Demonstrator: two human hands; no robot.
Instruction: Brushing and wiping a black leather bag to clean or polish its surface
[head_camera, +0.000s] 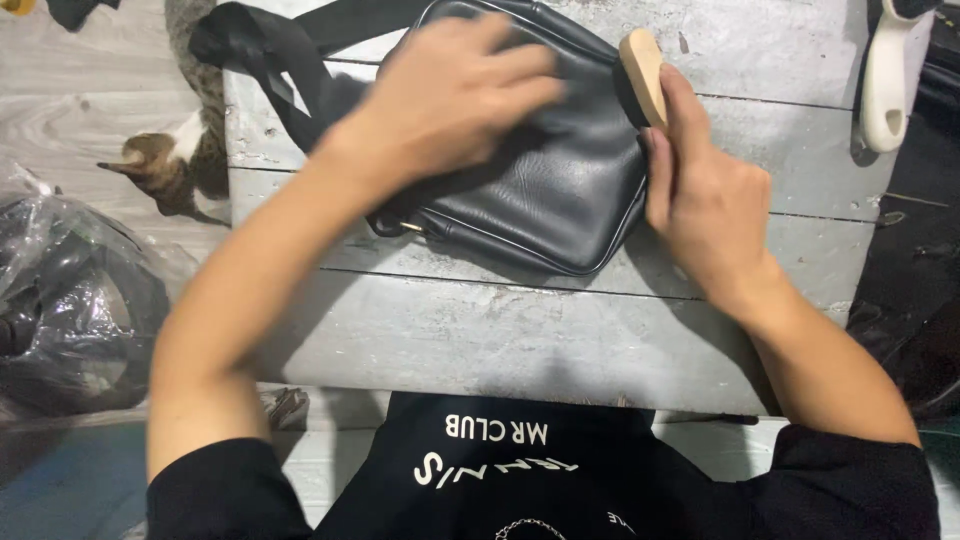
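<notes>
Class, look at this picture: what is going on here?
A person at a worn grey wooden table is working on a black leather bag. The left hand lies flat on top of the bag, pressing it down. The right hand holds a wooden-backed brush against the bag's right edge. The bag's black strap trails off to the upper left. A cat sits on the floor to the left, near a plastic sack.

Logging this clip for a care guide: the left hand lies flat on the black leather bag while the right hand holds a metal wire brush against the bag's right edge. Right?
Not quite. The left hand does lie flat on the black leather bag, but the right hand holds a wooden-backed brush, not a metal wire one, against the bag's right edge. The head view shows this.
</notes>
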